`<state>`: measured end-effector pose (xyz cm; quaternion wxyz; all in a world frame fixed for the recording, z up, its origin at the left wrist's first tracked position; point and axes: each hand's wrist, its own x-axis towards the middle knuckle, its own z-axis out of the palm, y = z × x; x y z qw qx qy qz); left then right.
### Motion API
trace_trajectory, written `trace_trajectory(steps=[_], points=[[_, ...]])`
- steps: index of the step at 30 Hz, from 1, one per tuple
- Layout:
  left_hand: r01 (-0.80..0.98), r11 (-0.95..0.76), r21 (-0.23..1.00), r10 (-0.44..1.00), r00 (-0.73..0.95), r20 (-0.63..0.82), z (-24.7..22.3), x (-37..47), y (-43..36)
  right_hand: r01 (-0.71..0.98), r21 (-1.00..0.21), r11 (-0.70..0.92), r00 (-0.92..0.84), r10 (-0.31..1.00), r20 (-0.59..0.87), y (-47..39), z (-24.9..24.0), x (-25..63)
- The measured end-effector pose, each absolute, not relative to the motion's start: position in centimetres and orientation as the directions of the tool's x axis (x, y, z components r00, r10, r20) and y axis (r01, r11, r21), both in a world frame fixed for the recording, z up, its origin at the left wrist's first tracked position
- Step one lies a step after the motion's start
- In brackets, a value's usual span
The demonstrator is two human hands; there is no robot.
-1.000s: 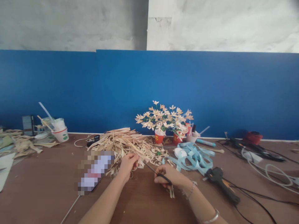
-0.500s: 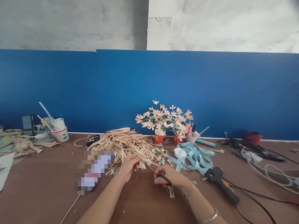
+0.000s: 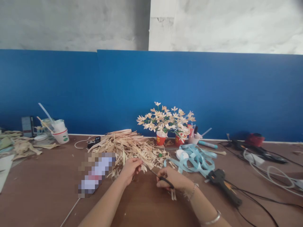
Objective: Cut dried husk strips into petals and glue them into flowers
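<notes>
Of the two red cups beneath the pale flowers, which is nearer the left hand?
The left red cup, beside the pale strips; the other red cup is farther from the left hand, behind the blue ribbon.

two hands (image 3: 131, 171), one pair of scissors (image 3: 167, 181), two red flowerpots (image 3: 161, 140), one silver bangle (image 3: 215, 218)

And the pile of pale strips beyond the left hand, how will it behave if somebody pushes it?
The pile of pale strips would probably spread apart rather than slide whole, since the strips lie loosely crossed. It is likely light for its size, as they look thin and papery.
</notes>
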<state>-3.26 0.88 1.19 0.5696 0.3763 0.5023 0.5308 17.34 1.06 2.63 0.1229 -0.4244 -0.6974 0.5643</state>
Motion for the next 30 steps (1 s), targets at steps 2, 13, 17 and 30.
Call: trace_trajectory(steps=[2, 13, 17, 30], points=[[-0.222, 0.148, 0.964, 0.983, -0.070, -0.167, 1.2, -3.3, 0.9, 0.459, -0.889, 0.000, -0.600, 0.737, -0.309, 1.0, 2.7, 17.2], [-0.328, 0.026, 0.944, 0.959, -0.259, -0.116, 1.8, -3.2, 1.0, 0.279, -0.957, -0.075, -0.644, 0.724, -0.245, 1.6, 2.0, 17.8], [-0.346, 0.020, 0.938, 0.966, -0.234, -0.107, 2.0, -2.5, 0.6, 0.125, -0.992, -0.006, -0.523, 0.850, -0.071, 1.2, 1.8, 16.2], [-0.436, -0.042, 0.899, 0.952, -0.291, -0.097, 2.1, -1.9, 0.5, 0.012, -0.964, 0.265, -0.235, 0.938, 0.255, 1.6, 0.6, 14.5]])
